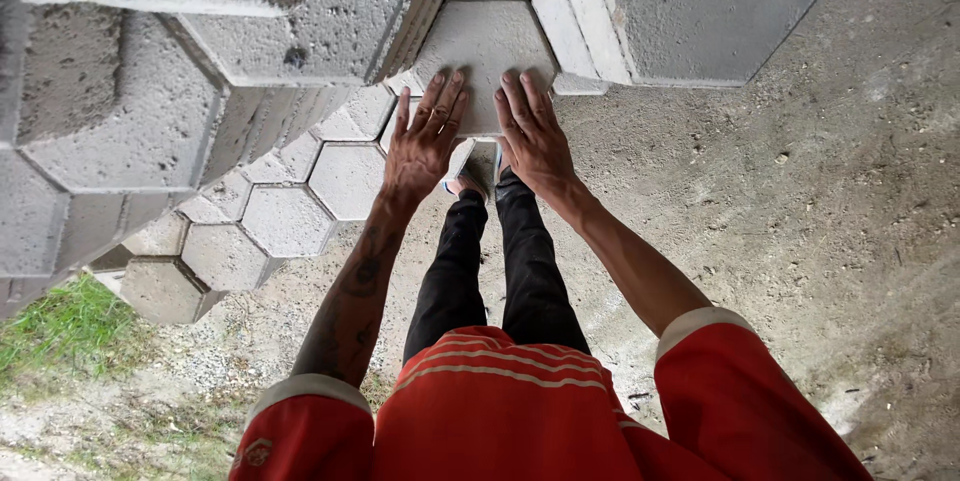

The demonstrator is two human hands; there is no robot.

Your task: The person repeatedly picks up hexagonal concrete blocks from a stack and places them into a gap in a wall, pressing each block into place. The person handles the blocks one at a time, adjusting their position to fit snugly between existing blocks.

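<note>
At the far left a patch of green grass [62,326] borders the gravelly ground. Above it rise tall stacks of grey hexagonal concrete paving blocks [120,131], and beside them a row of low grey hexagonal pavers [285,221] lies flat on the ground, edge against edge.

The left hand [425,141] lies palm down with its fingers [440,106] straight and slightly fanned, the tips resting on the near edge of a single grey hexagonal concrete block [485,41]. That block sits flat in the gap between the left stacks and the large hexagonal block on the right, directly ahead of the person's feet. It lies under and beyond the fingertips, with most of its top face bare past them.

The right hand [535,141] mirrors the left, flat, fingers extended and a little apart, touching the same near edge just beside the left hand. Neither hand curls around anything.

Below the hands are black trousers [490,271] and red sleeves with pale cuffs [720,391]. To the right spreads bare dusty concrete ground [800,191], and a large grey hexagonal block [710,6] stands at the upper right.
</note>
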